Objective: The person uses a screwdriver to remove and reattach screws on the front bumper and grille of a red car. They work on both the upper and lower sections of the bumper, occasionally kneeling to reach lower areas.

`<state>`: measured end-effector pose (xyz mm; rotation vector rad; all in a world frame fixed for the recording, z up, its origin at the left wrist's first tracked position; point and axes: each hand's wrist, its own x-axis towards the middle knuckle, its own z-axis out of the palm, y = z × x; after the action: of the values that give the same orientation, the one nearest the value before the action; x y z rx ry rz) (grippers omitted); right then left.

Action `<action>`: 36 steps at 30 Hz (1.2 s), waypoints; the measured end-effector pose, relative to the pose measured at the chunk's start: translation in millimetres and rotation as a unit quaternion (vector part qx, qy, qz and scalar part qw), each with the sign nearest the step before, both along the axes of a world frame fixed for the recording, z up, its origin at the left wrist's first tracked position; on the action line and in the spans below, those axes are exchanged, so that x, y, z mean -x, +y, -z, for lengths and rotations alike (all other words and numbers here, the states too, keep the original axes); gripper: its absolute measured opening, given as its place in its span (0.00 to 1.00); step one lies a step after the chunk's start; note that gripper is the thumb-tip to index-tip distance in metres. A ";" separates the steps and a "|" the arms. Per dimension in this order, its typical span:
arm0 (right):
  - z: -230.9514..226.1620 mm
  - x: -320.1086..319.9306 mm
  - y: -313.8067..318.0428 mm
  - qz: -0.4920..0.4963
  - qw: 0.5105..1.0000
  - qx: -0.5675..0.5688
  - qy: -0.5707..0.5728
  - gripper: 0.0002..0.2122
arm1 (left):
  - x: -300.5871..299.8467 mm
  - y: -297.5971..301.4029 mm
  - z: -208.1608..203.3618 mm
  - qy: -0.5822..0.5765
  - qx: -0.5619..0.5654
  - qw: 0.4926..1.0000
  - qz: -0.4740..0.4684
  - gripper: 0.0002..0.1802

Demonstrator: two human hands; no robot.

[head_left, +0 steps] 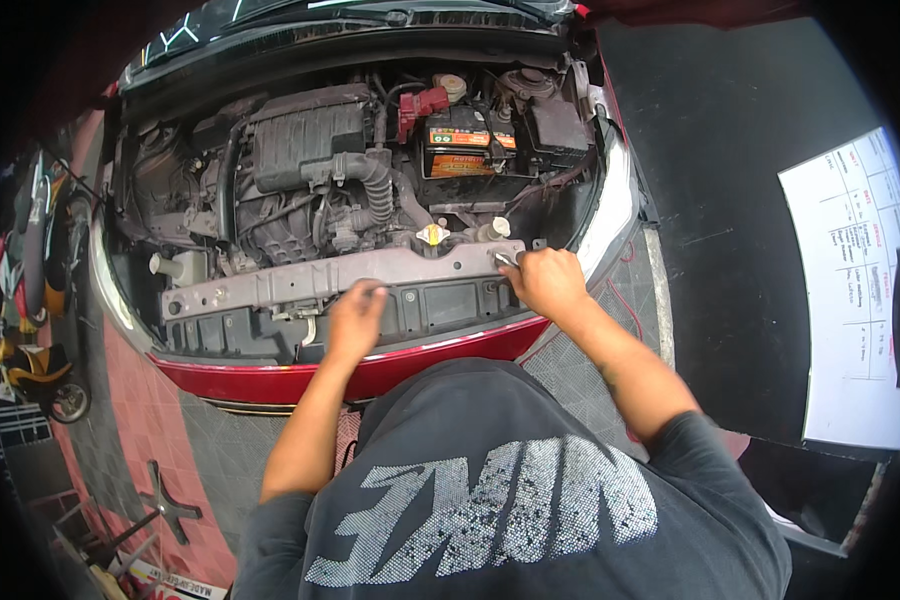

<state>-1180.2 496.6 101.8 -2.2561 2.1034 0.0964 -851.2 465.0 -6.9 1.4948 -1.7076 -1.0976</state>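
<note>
The front crossbar [345, 274] of an open car engine bay runs across in front of me. At its right end my right hand [552, 285] is closed around a small metal tool [505, 260], its tip at the bar; most of the tool is hidden in my fingers, so its kind is unclear. My left hand [356, 322] hovers by the bar's front edge, fingers curled in; whether it holds anything small does not show. Below the bar lies a black plastic cover [435, 308], with a pale hood latch lever [310, 328] left of my left hand.
Behind the bar sit a yellow-marked radiator cap [432, 235], an engine air box [308, 140] and a battery [467, 150] with a red terminal cover [422, 108]. The red bumper [240, 382] is against my front. A whiteboard [840, 300] stands right; a motorbike [40, 375] left.
</note>
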 end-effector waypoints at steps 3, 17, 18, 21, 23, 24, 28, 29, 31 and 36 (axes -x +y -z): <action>0.7 -10.9 1.5 0.048 0.999 0.018 0.000 0.21 | -49.2 17.5 7.4 0.021 -0.019 0.994 -0.106 0.13; 48.4 10.9 -53.5 0.037 0.821 -0.360 -0.441 0.15 | -104.2 28.6 29.8 -0.167 0.153 0.966 -0.126 0.10; 44.5 2.7 -51.6 0.064 0.801 -0.381 -0.456 0.16 | -106.3 28.7 34.2 -0.176 0.154 0.965 -0.117 0.10; 59.3 14.9 -43.1 0.066 0.787 -0.347 -0.506 0.21 | -95.7 26.1 31.5 -0.207 0.123 0.966 -0.095 0.10; 64.1 18.1 -37.4 0.074 0.787 -0.336 -0.512 0.25 | -91.7 24.9 27.2 -0.232 0.083 0.966 -0.083 0.12; 67.3 18.2 -33.2 0.087 0.778 -0.321 -0.534 0.24 | -92.2 25.6 27.3 -0.242 0.067 0.965 -0.080 0.12; 90.2 7.6 -7.6 0.178 0.686 -0.172 -0.684 0.23 | -91.0 23.4 26.1 -0.267 0.043 0.960 -0.076 0.13; 94.9 1.9 -1.9 0.212 0.641 -0.114 -0.729 0.22 | -89.3 25.0 27.1 -0.269 0.043 0.959 -0.077 0.13; 102.6 -22.6 1.6 0.287 0.589 0.007 -0.755 0.22 | -88.5 23.3 27.7 -0.276 0.045 0.957 -0.078 0.13; 94.2 -53.6 -4.4 0.387 0.553 0.124 -0.727 0.22 | -88.9 22.2 22.7 -0.274 0.022 0.958 -0.084 0.13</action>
<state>-1126.6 492.3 7.6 -0.4160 1.6043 -1.5195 -762.3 487.2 -29.7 2.0021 -1.8909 -0.5786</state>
